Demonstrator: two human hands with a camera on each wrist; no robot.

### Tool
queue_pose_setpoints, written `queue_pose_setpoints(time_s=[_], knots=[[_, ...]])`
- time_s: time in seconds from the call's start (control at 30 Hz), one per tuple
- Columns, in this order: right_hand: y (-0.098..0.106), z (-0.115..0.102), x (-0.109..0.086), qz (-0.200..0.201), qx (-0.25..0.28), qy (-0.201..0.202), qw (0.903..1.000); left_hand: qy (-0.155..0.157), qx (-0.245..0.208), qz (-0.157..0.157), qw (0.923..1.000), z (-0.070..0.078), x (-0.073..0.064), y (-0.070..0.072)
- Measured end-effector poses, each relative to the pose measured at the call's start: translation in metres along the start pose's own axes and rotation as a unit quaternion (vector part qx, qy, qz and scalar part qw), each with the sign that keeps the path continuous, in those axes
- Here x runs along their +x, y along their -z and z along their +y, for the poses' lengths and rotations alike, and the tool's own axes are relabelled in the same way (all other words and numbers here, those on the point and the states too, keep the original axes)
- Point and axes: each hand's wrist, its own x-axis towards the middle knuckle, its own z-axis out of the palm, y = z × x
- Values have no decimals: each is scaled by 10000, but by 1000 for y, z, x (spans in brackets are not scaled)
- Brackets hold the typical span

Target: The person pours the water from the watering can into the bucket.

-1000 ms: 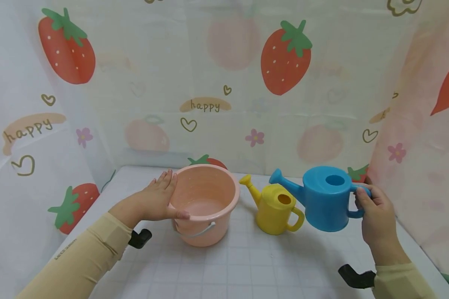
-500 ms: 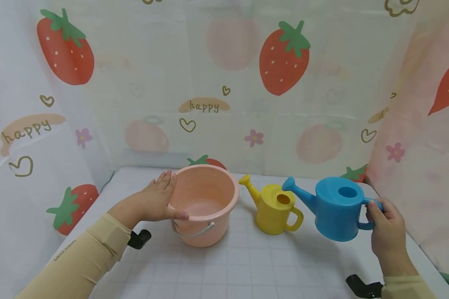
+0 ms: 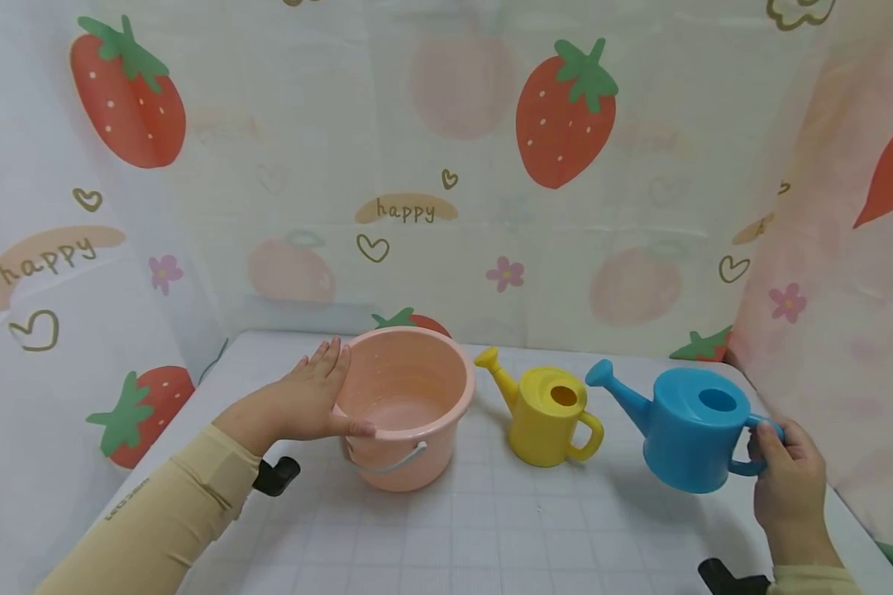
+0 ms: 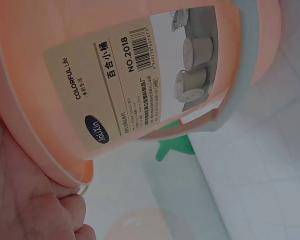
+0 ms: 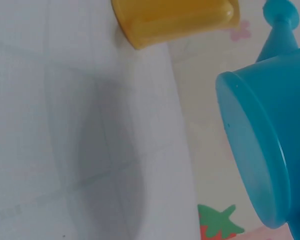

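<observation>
A pink bucket (image 3: 409, 463) stands upright on the table, with its pale handle hanging down at the front. My left hand (image 3: 298, 403) rests on the bucket's left rim, fingers straight and thumb along the front edge; the left wrist view shows the label (image 4: 135, 75) on the bucket's side. My right hand (image 3: 792, 479) grips the blue watering can (image 3: 692, 446) by its handle. The can is raised, its underside and a shadow below showing in the right wrist view, spout pointing left. A yellow watering can (image 3: 542, 430) stands between bucket and blue can.
The white gridded table (image 3: 491, 545) ends at the back against a strawberry-printed curtain (image 3: 446, 273), which also covers both sides. Black wrist camera mounts (image 3: 277, 477) jut from both sleeves.
My right hand has carried the blue watering can to the right, down and nearer to me, away from the yellow one. The left hand and the bucket stay in place.
</observation>
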Motion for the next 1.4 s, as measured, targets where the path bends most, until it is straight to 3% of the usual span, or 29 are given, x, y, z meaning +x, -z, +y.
queue_pose_setpoints(time_s=[0.4, 1.0, 1.4], knots=[[9, 20, 4, 186, 266, 180, 9993, 3, 29, 6, 10000, -2, 2, -2], [16, 46, 2, 300, 261, -476, 9981, -28, 54, 50, 10000, -2, 2, -1], [17, 60, -3, 161, 172, -533, 9983, 3, 3, 6, 10000, -1, 1, 0]])
